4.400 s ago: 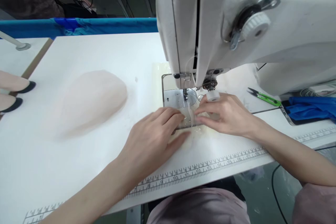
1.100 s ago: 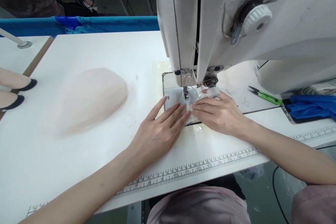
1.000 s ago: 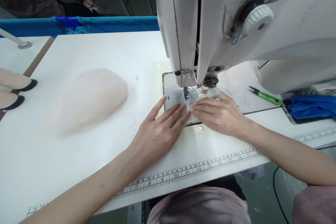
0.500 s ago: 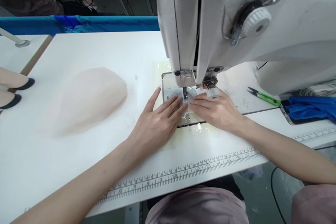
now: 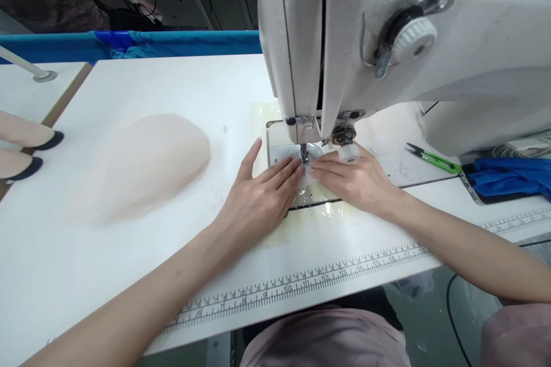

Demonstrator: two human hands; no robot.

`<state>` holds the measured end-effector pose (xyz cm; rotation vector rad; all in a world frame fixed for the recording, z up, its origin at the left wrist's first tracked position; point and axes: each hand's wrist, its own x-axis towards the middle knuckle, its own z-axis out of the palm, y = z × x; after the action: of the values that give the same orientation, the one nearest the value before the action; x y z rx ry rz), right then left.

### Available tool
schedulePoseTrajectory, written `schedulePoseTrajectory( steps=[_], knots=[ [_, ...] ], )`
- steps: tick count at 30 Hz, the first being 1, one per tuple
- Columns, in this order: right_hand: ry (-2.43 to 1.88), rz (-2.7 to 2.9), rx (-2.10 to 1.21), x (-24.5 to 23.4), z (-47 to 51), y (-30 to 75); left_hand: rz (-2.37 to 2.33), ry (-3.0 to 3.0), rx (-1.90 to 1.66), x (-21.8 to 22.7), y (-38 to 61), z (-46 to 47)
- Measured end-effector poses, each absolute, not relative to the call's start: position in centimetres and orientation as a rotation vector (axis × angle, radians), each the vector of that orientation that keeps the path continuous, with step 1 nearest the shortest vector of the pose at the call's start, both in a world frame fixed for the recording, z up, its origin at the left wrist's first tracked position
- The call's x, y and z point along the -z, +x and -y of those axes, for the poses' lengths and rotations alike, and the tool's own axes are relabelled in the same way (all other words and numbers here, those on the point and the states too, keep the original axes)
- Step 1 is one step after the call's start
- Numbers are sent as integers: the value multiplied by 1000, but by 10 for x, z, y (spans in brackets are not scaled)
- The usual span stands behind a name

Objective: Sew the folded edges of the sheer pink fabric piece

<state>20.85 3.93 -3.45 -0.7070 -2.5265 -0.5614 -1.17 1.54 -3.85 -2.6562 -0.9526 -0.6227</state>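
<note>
My left hand lies flat left of the needle area of a white sewing machine, its thumb spread away from the fingers. My right hand rests flat on the other side, fingers stretched toward the presser foot. Both sets of fingertips nearly meet at the foot, over the metal needle plate. A small pale, almost see-through piece seems to lie under the fingertips; its kind and edges are hard to make out.
A sheer beige cup-shaped piece of fabric lies on the white table at left. Green-handled thread snips and a blue cloth lie at right. A printed ruler follows the front edge. Two beige black-tipped pieces sit far left.
My left fingertips have drawn slightly back to the left and closer together beside the presser foot. My right hand has hardly moved. The whole view has shifted slightly.
</note>
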Motion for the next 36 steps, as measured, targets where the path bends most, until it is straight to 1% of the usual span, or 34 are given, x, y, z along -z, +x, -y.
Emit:
schedulePoseTrajectory(
  steps=[9,20,29,36],
  knots=[
    [-768,2567,502,37,-42,208,995,-2671,627,40,-12,-21],
    [-786,2522,571,41,-45,207,1040,-2679,639,42,-12,-25],
    [-793,2575,489,34,-42,206,1034,-2684,632,40,-12,-24],
    [-767,2526,578,36,-44,206,1057,-2694,634,39,-12,-25]
  ],
)
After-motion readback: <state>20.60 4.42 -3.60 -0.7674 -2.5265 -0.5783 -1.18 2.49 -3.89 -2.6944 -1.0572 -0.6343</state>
